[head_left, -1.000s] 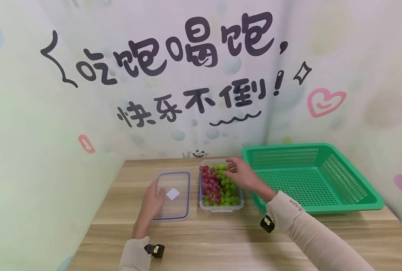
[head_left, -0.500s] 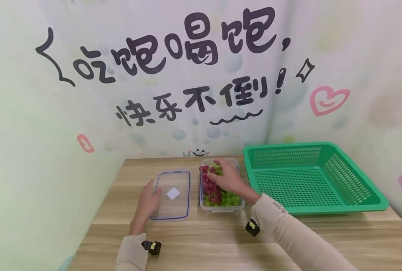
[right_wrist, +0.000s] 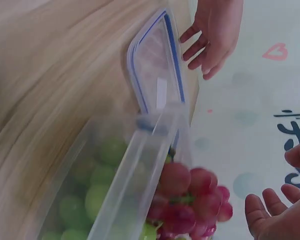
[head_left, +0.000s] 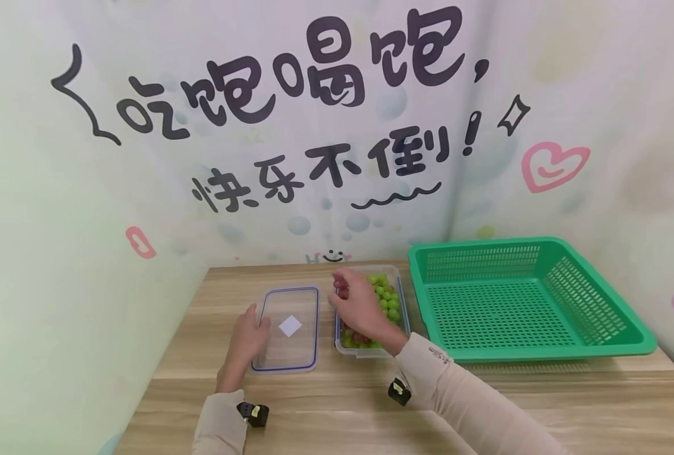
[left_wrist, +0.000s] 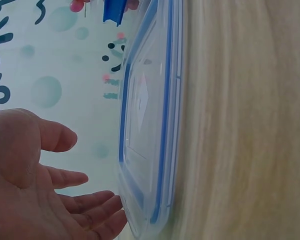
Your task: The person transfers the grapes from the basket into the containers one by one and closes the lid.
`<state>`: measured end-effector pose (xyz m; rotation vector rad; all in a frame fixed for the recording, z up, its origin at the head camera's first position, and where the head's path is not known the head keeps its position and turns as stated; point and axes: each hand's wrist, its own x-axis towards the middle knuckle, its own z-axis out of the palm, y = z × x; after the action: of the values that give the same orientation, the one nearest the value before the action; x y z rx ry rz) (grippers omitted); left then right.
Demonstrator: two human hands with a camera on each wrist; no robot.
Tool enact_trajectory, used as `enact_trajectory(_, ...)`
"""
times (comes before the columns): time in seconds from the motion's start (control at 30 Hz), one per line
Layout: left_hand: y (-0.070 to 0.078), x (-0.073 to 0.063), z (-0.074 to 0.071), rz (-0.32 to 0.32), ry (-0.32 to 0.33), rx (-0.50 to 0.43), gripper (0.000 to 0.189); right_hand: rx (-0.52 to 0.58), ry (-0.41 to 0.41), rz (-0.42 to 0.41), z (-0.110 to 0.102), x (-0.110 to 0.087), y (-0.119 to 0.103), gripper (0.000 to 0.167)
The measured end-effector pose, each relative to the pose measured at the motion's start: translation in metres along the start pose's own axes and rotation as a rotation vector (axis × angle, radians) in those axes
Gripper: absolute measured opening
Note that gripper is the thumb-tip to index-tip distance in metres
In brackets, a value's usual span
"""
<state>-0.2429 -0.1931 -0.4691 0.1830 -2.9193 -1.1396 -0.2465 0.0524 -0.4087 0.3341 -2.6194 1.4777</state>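
Observation:
In the head view, a clear box [head_left: 403, 309] on the wooden table holds green grapes [head_left: 390, 302] and red grapes [right_wrist: 182, 195]. The right hand [head_left: 361, 308] hovers over its left part, covering much of the red bunch. The right wrist view shows those fingers spread and holding nothing, apart from the grapes. Left of the box lies a clear lid [head_left: 305, 347] with a blue seal and a white diamond label. The left hand [head_left: 248, 338] is at the lid's left edge, fingers relaxed; whether the fingertips touch it, I cannot tell.
A large green plastic basket [head_left: 501, 316] stands on the right of the table [head_left: 337, 404], close to the box. Behind is a pale wall [head_left: 285, 240] with black lettering. Another wall bounds the left side.
The right hand has moved left across the box, from the green grapes to above the red ones. The left hand has shifted slightly left at the lid's edge.

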Motion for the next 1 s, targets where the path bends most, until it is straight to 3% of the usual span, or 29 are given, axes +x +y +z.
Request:
enact_trajectory(0.13, -0.001, 0.002, 0.001, -0.005, -0.002, 0.01, 0.058, 0.054, -0.059, 0.013, 0.017, -0.004, -0.007, 0.043)
enact_trajectory(0.27, -0.001, 0.003, 0.003, -0.023, -0.014, 0.008, 0.058, 0.107, -0.145, 0.078, 0.036, -0.009, -0.011, 0.047)
enact_trajectory(0.4, -0.002, 0.004, 0.005, -0.025, -0.023, 0.009, 0.058, 0.093, -0.174, 0.138, 0.053, -0.011, -0.012, 0.052)
enact_trajectory(0.67, -0.004, 0.006, 0.006, -0.007, -0.018, 0.006, 0.057, 0.068, -0.105, 0.287, 0.08, -0.011, -0.011, 0.06)
enact_trajectory(1.0, -0.008, 0.009, 0.003, -0.014, -0.028, 0.012, 0.057, 0.057, -0.051, 0.42, 0.096, -0.011, -0.008, 0.068)
